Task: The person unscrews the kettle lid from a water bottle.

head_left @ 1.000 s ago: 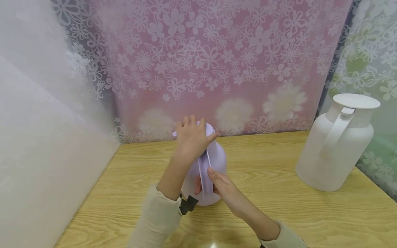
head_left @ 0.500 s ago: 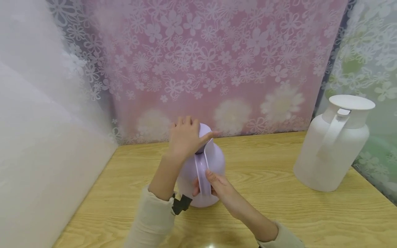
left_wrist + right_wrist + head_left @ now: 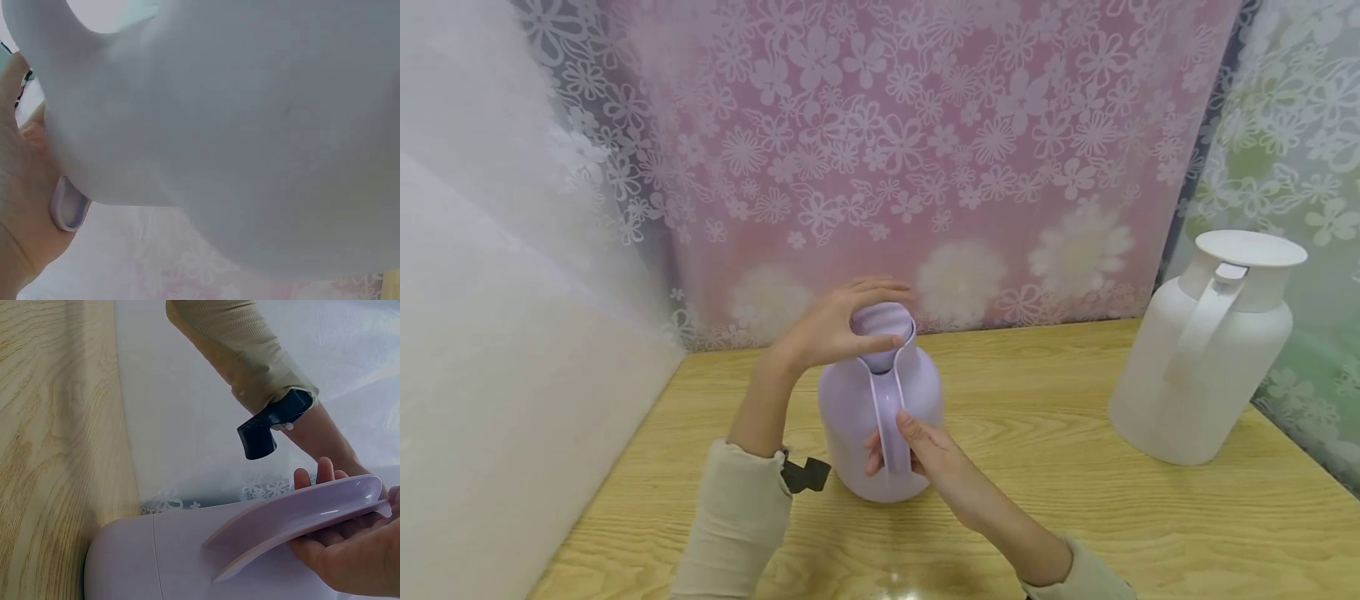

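A lavender thermos jug [image 3: 850,417] stands upright on the wooden table. Its handle [image 3: 889,433] faces me, and my right hand [image 3: 943,458] grips it low down, thumb on the outer face; the right wrist view has the same hand [image 3: 359,559] on the handle [image 3: 300,515]. At the jug's mouth, my left hand [image 3: 831,329] spans the lavender lid [image 3: 880,321], thumb in front and fingers behind. The left wrist view is mostly filled by the pale jug [image 3: 250,137], with the palm [image 3: 28,194] beside a small lavender rim. The fingertips behind the lid are partly hidden.
A white jug [image 3: 1202,375] with a handle stands on the table [image 3: 1037,525] at the right. Behind hangs a pink floral sheet [image 3: 925,150], close to the table's far edge. A pale wall [image 3: 512,375] rises on the left.
My left hand has turned clockwise from lying over the lid, fingers forward, to spanning it from the left, fingers rightward. The right hand keeps its grip on the handle.
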A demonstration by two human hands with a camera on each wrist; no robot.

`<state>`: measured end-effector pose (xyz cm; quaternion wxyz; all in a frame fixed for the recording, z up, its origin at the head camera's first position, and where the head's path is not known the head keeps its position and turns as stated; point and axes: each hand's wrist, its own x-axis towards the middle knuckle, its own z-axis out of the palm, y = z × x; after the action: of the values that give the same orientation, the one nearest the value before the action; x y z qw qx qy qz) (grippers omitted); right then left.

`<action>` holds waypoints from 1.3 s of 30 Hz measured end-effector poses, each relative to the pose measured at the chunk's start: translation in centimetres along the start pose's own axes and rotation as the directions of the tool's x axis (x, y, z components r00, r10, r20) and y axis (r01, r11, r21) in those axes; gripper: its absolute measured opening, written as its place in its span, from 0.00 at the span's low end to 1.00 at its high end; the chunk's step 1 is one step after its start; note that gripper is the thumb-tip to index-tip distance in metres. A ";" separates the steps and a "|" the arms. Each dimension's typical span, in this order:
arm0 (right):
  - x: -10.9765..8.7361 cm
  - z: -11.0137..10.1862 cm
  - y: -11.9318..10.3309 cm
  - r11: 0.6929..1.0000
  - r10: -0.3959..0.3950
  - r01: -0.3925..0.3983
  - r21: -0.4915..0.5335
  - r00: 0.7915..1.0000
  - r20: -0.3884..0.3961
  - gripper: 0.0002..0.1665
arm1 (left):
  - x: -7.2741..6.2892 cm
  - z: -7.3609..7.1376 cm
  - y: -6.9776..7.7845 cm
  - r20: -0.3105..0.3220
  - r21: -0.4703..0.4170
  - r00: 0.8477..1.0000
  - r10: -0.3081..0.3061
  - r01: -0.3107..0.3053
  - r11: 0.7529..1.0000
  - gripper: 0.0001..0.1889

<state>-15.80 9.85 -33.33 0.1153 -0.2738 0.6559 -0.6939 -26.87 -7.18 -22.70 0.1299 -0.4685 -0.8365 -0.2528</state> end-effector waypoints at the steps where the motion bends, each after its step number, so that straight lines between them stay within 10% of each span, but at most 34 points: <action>1: 0.0 0.0 0.0 1.000 0.002 -0.002 0.000 1.000 0.000 0.34 | 0.0 0.2 -0.2 0.010 -0.030 1.000 0.010 -0.009 0.999 0.23; 10: 0.0 0.0 0.0 1.000 0.008 -0.008 0.011 1.000 -0.004 0.33 | 0.4 -0.4 -1.2 0.189 -0.250 0.981 -0.035 0.083 0.965 0.23; 18: 0.0 0.2 0.1 1.000 0.007 -0.007 0.005 1.000 -0.007 0.34 | -0.1 0.1 -2.2 0.153 -0.373 0.988 -0.017 0.073 0.925 0.25; 28: 0.0 0.0 0.1 1.000 -0.007 0.007 0.009 1.000 -0.003 0.34 | -0.3 0.5 -1.5 0.079 -0.308 0.997 0.018 0.007 0.951 0.25; 39: 0.1 -0.1 0.1 1.000 -0.010 0.010 0.007 1.000 -0.003 0.33 | -0.6 1.2 0.5 -0.018 -0.086 0.973 -0.231 0.229 0.970 0.25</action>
<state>-15.91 9.83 -33.40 0.1117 -0.2754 0.6525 -0.6971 -26.10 -6.69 -23.85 0.0917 -0.3697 -0.8721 -0.3071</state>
